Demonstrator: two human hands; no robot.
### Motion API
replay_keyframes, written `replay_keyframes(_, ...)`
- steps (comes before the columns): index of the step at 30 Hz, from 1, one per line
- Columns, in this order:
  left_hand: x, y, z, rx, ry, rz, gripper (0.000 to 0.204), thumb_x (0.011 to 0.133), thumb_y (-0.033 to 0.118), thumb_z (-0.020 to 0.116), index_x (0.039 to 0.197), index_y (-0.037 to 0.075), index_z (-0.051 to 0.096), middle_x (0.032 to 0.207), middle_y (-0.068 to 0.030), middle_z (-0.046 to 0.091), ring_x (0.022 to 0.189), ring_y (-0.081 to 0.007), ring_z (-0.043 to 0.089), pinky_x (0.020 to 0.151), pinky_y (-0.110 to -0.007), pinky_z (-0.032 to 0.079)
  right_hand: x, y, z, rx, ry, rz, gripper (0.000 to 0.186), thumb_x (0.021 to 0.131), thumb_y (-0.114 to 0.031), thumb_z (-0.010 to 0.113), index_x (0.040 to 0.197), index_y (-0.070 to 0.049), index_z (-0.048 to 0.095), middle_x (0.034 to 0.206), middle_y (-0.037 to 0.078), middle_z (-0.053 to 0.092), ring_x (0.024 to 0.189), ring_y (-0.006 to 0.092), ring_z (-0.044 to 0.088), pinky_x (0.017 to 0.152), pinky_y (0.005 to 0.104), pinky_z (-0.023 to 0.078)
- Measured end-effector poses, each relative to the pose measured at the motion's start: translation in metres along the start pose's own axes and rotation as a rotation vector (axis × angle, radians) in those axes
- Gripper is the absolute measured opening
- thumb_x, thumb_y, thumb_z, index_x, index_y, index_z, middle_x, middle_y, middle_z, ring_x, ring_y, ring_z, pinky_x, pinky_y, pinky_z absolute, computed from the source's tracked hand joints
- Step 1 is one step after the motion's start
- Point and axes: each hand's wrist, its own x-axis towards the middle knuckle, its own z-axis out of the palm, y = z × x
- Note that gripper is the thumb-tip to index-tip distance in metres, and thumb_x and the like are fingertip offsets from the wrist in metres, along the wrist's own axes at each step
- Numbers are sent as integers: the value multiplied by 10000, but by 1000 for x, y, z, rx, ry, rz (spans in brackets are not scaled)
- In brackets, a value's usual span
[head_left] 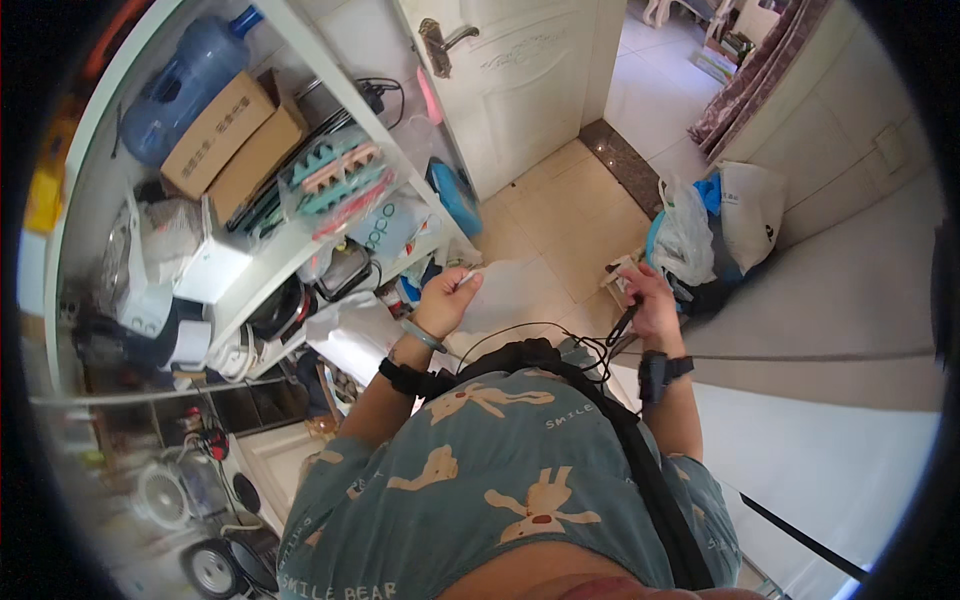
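My left hand [447,303] is closed in a pinch, thumb against fingers, on the edge of a thin, translucent white plastic sheet [505,293]. The sheet hangs to the right of the hand, above the tiled floor; whether it is a bag I cannot tell. Across from it, my right hand [654,302] has its fingers curled round a black cable [622,322], whose thin loops run left in front of my shirt. A small whitish thing [622,272] shows by the right fingertips, too unclear to name. Black straps circle both wrists.
On the left stands a white shelf unit [330,60] with a blue water jug [190,85], a cardboard box [225,140] and packed hangers [335,180]. Ahead is an open white door [510,90]. Plastic bags [685,235] fill a bin at right, beside a grey surface [850,270].
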Motion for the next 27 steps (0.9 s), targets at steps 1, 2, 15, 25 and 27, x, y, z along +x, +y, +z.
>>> replay_keyframes(1, 10, 0, -2, 13, 34, 9, 175, 802, 183, 515, 736, 23, 534, 604, 45, 446, 577, -43, 385, 526, -192, 336, 14, 2, -17, 141, -35, 62, 284, 718, 5, 490, 973, 15, 366, 789, 133, 498, 576, 132, 442, 469, 233, 337)
replay_keyframes(2, 21, 0, -3, 28, 70, 21, 167, 799, 170, 512, 731, 19, 529, 591, 35, 439, 568, -51, 380, 518, -204, 336, 27, 6, -35, 192, 13, 90, 312, 708, 30, 457, 1009, 39, 371, 856, 155, 494, 602, 130, 446, 519, 226, 378)
replay_keyframes(15, 157, 19, -47, 173, 189, -155, 200, 792, 197, 523, 867, 14, 551, 667, 29, 505, 595, -43, 432, 536, -183, 355, 158, 24, -13, 95, -179, 651, 253, 824, -170, 440, 1018, -11, 472, 783, 71, 540, 610, 146, 515, 616, 336, 466)
replay_keyframes(25, 298, 36, -33, 128, 152, -142, 186, 803, 220, 509, 792, 37, 539, 592, 48, 456, 519, -36, 386, 472, -173, 315, 265, -62, -49, 234, 67, 276, 185, 812, -148, 451, 918, -8, 394, 768, 112, 506, 587, 142, 454, 490, 280, 376)
replay_keyframes(27, 332, 33, -29, 86, 121, -163, 192, 792, 217, 523, 810, 27, 542, 610, 36, 476, 534, -37, 403, 481, -175, 330, 276, -72, -48, 163, 70, 132, 223, 810, -64, 405, 1016, 14, 369, 849, 123, 496, 610, 161, 451, 538, 270, 387)
